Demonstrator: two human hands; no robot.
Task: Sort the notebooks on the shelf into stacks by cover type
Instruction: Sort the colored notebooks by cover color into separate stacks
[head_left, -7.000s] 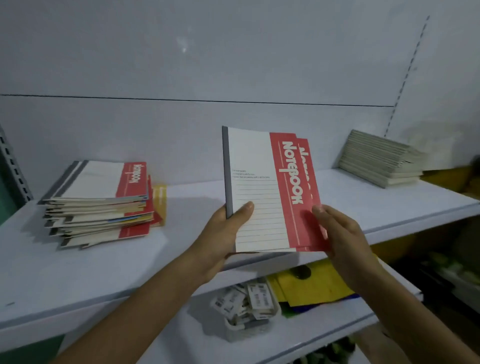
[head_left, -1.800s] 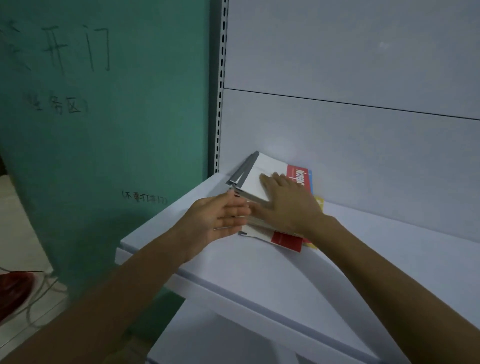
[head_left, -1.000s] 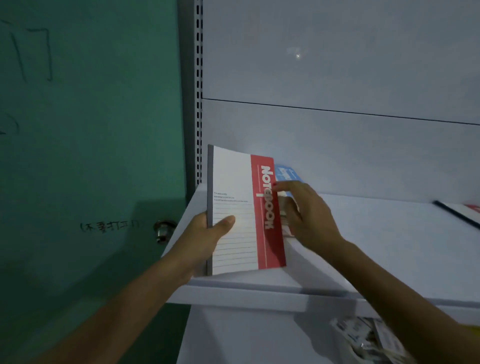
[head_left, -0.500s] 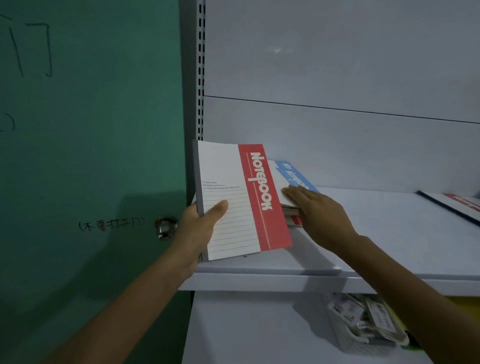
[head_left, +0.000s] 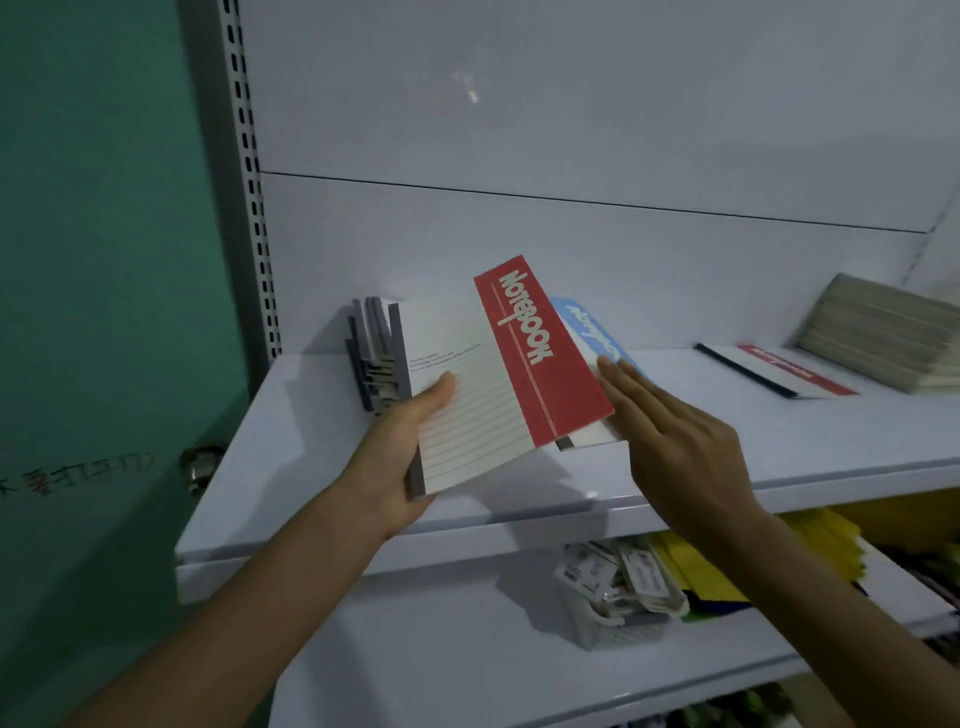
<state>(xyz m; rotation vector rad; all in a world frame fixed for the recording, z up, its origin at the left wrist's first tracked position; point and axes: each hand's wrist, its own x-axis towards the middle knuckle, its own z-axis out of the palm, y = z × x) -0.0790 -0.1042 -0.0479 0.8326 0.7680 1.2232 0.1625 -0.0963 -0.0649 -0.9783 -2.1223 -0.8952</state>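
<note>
At the far left stands a green door (head_left: 104, 312) with a metal knob (head_left: 200, 465), and beside it the slotted upright (head_left: 244, 156) of the white shelf (head_left: 291, 441). Above the left end of this shelf a tilted bundle of notebooks (head_left: 371, 353) is held by the left hand (head_left: 395, 467). The thumb is pressed on the top cover near the spine, and the other fingers are curled under the bundle.

On top lies a red-banded notebook (head_left: 530, 353), and a blue-banded notebook (head_left: 587, 332) is fanned out from under its right edge. The blue one is touched by the right hand (head_left: 680, 436), whose fingers are straight and together, so nothing is gripped by it. Further right a lone notebook (head_left: 779, 369) is laid flat, and at the far right a slanted grey stack (head_left: 883, 332) is seen.

The bundle is held at one corner only and is not squared. Lower notebooks could therefore slip out and fall past the near edge. If the blue one is only pushed by a flat hand, its neighbours may be dragged along, or a blue cover may be left among red ones.

On the lower shelf (head_left: 467, 675) a small pale tub (head_left: 618, 631) is filled above its rim with printed tags (head_left: 639, 577). Yellow sheets (head_left: 727, 551) are laid just to its right.
</note>
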